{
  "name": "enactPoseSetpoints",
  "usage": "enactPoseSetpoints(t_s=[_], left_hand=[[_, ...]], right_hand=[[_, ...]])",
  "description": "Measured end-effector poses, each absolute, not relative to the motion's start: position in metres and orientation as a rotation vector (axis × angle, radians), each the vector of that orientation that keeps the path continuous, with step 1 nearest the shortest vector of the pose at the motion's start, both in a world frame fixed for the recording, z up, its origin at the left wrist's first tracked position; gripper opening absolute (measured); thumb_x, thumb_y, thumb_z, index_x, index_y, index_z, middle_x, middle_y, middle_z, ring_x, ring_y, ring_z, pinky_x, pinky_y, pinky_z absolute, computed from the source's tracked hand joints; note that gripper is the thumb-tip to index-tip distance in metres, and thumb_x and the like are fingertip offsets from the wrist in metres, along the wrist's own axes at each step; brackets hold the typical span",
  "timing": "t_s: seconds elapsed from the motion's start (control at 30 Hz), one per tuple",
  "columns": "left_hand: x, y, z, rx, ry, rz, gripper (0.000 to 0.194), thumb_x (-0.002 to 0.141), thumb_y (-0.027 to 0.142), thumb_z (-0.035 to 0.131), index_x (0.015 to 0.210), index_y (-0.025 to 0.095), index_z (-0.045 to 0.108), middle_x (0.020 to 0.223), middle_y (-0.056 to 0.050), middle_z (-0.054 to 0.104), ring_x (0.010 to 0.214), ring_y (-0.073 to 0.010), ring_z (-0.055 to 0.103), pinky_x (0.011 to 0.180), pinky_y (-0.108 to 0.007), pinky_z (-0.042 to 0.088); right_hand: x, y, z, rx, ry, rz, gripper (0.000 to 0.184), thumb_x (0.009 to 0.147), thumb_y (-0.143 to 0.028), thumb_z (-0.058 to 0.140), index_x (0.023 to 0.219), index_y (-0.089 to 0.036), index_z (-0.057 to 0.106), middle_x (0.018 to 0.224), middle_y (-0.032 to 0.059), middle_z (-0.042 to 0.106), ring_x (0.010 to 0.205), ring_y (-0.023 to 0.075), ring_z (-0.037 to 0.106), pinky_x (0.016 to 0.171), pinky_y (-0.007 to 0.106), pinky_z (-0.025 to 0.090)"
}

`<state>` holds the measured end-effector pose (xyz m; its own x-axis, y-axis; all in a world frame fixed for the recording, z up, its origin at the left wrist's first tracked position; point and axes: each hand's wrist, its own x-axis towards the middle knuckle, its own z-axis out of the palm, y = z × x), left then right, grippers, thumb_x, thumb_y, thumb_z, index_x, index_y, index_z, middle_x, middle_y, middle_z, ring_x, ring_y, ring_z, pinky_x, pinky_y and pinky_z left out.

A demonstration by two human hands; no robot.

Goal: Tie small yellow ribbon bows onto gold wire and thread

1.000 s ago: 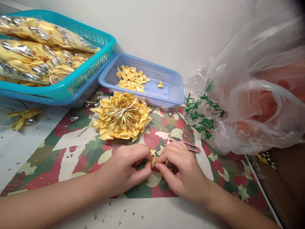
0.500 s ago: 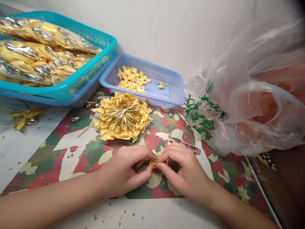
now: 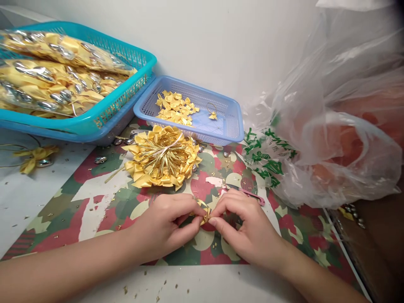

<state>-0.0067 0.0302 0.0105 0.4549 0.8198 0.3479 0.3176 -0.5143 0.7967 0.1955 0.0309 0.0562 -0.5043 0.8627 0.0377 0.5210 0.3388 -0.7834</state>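
Observation:
Between my two hands is a small yellow ribbon bow (image 3: 205,215) with gold cord, partly hidden by the fingers. My left hand (image 3: 172,221) is closed, thumb and index finger pinching the bow's left side. My right hand (image 3: 241,223) pinches it from the right, fingertips close to the left ones. Just beyond my hands lies a round bundle of yellow bows (image 3: 162,155), its gold cords gathered in the middle under a pale tie. A pair of pink-handled snips (image 3: 257,198) lies behind my right hand, partly covered by it.
A blue basket (image 3: 227,126) holds loose yellow bows at the back. Left of it, a turquoise basket (image 3: 120,99) carries clear bags of bows with silver beads. A crinkled plastic bag (image 3: 315,168) stands at the right. Gold scraps dot the patterned sheet (image 3: 132,252).
My fingertips have drawn slightly apart, and more of the bow and its gold cord shows between them. My right hand now covers more of the snips. The view has shifted a little.

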Motion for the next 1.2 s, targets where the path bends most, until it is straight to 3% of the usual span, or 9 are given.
enactPoseSetpoints(t_s=[0.37,0.53,0.8,0.93,1.07,1.2], left_hand=[[-0.006,0.029,0.016,2.094,0.899,0.970,0.020,0.080,0.006,0.054,0.073,0.017,0.068,0.056,0.006,0.043,0.048,-0.0078,0.039,0.045,-0.020,0.028],[-0.006,0.030,0.015,2.078,0.928,0.905,0.016,0.082,0.008,0.057,0.076,0.017,0.070,0.055,0.006,0.044,0.048,-0.0076,0.040,0.046,-0.018,0.029],[-0.005,0.033,0.017,2.101,0.955,0.854,0.015,0.082,0.010,0.058,0.076,0.016,0.070,0.054,0.006,0.046,0.047,-0.0074,0.041,0.046,-0.018,0.030],[-0.006,0.032,0.015,2.122,0.950,0.857,0.014,0.082,0.009,0.059,0.077,0.016,0.070,0.054,0.005,0.049,0.047,-0.0075,0.041,0.046,-0.018,0.031],[-0.006,0.031,0.013,2.140,0.941,0.865,0.013,0.082,0.010,0.060,0.078,0.015,0.071,0.056,0.004,0.053,0.048,-0.0077,0.043,0.046,-0.018,0.032],[-0.006,0.032,0.013,2.146,0.921,0.878,0.014,0.082,0.009,0.060,0.078,0.015,0.072,0.057,0.003,0.054,0.048,-0.0075,0.044,0.045,-0.018,0.032]], right_hand=[[0.198,0.034,0.070,-1.280,-1.925,1.661,0.014,0.081,-0.011,0.064,0.069,-0.017,0.064,0.070,0.0003,0.064,0.063,0.0122,0.054,0.054,0.023,0.042],[0.199,0.036,0.070,-1.389,-1.878,1.584,0.011,0.081,-0.015,0.065,0.071,-0.017,0.067,0.066,-0.0005,0.061,0.060,0.0116,0.050,0.053,0.023,0.040],[0.200,0.039,0.071,-1.439,-1.844,1.626,0.010,0.084,-0.020,0.063,0.075,-0.018,0.066,0.077,-0.0001,0.062,0.065,0.0105,0.052,0.055,0.022,0.039],[0.203,0.038,0.072,-1.460,-1.836,1.859,0.012,0.092,-0.026,0.054,0.082,-0.019,0.057,0.066,-0.0044,0.051,0.059,0.0093,0.044,0.051,0.021,0.034],[0.203,0.039,0.070,-1.408,-2.039,1.812,0.035,0.098,-0.029,0.040,0.065,-0.019,0.038,0.060,-0.0054,0.037,0.056,0.0087,0.033,0.050,0.023,0.026],[0.203,0.041,0.064,-1.231,-1.978,1.844,0.038,0.098,-0.028,0.040,0.061,-0.020,0.031,0.058,-0.0058,0.032,0.054,0.0081,0.029,0.049,0.023,0.024]])
